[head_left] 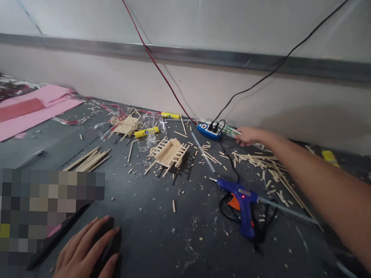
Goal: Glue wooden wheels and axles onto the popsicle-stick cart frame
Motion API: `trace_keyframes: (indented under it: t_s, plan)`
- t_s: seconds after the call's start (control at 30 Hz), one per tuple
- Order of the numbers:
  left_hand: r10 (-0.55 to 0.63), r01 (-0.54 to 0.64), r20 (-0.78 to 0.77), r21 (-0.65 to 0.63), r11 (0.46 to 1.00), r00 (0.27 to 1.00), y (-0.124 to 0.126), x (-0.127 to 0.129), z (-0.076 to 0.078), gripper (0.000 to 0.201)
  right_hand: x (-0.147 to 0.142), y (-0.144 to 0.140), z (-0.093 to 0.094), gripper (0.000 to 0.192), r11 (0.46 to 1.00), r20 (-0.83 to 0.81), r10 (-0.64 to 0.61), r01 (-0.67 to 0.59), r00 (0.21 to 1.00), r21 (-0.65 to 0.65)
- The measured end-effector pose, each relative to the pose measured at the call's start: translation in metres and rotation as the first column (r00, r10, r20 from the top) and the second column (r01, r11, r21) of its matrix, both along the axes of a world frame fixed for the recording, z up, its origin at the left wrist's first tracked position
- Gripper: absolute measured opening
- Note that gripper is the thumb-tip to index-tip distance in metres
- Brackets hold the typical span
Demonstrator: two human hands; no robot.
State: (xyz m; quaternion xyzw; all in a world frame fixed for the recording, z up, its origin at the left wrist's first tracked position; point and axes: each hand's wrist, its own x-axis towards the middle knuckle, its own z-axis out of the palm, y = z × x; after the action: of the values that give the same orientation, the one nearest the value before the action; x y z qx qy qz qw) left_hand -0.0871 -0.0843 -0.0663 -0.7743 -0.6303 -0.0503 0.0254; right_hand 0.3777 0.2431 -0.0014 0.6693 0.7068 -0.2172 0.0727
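Bare dark tabletop (156, 244) at lower centre gives a free lane. Glue gun (239, 201) with coiled cord blocks right of centre; stick litter (264, 167) and stick frame (169, 152) clutter mid-frame.

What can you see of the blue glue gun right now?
The glue gun has a blue plastic body with an orange trigger and a small red light glowing on its side. It lies on its side on the dark table, metal nozzle pointing left, handle toward the camera. A black cord loops beneath it, and a clear glue stick juts from its back toward the right. Neither hand touches it; wood scraps lie around it.
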Motion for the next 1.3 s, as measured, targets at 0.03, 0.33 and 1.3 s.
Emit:
trace_keyframes:
  t_s: [0.03,0.33,1.3]
  plan:
    - [-0.002,0.002,-0.001,0.005,1.000,1.000,0.000,0.001,0.000,0.048,0.004,-0.003,0.006,0.021,0.999,-0.006,-0.015,0.015,1.000,-0.028]
    - [0.002,-0.002,-0.001,0.003,1.000,1.000,0.004,0.013,0.011,0.043,0.065,-0.073,0.057,0.029,0.971,-0.019,-0.187,0.182,0.982,-0.156]
    - [-0.089,0.089,0.071,0.010,0.996,0.993,0.045,0.115,0.019,0.062,0.032,-0.462,0.128,0.031,0.810,-0.456,-0.586,0.465,0.670,-0.358]
